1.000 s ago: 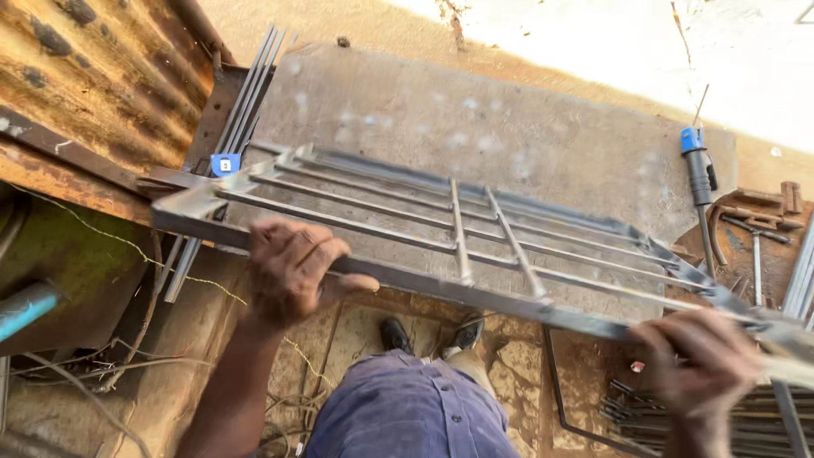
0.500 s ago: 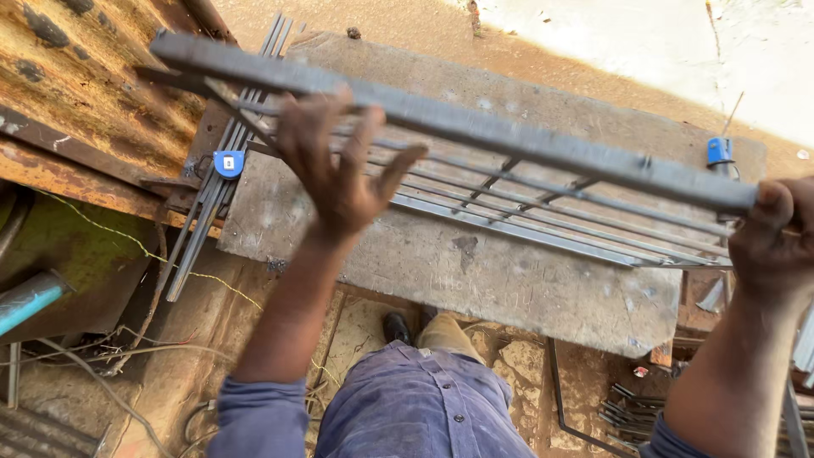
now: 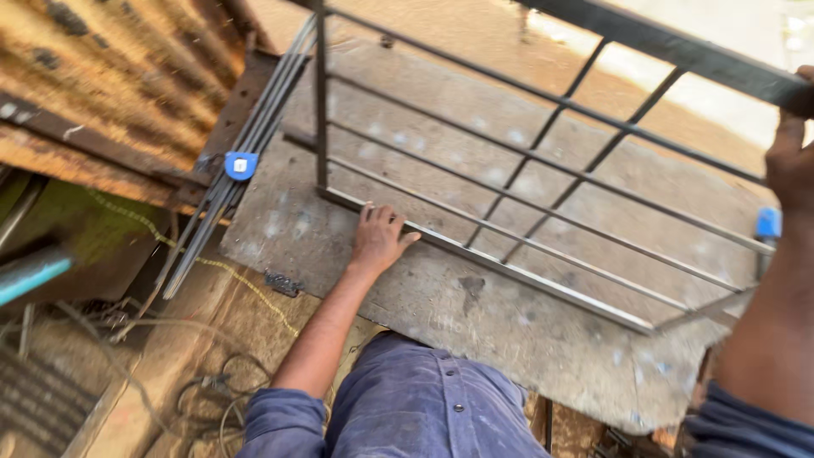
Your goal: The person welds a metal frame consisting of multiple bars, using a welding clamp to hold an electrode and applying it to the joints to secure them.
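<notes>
Two hands steady a metal grille stood on edge on a worn table.

The left hand [image 3: 379, 239] lies flat, fingers spread and loosely open, on the table [image 3: 475, 314], its fingertips touching the grille's [image 3: 543, 203] lower bar without closing round it. The right hand [image 3: 793, 153], at the frame's right edge, curls round the grille's raised top bar; how tight the grip is cannot be told. The grille tilts up from the table, its bottom rail resting on the surface. A bundle of thin rods [image 3: 246, 144] with a blue tape measure [image 3: 241, 164] lies along the table's left edge, beside rusty corrugated sheet [image 3: 93, 76].
</notes>
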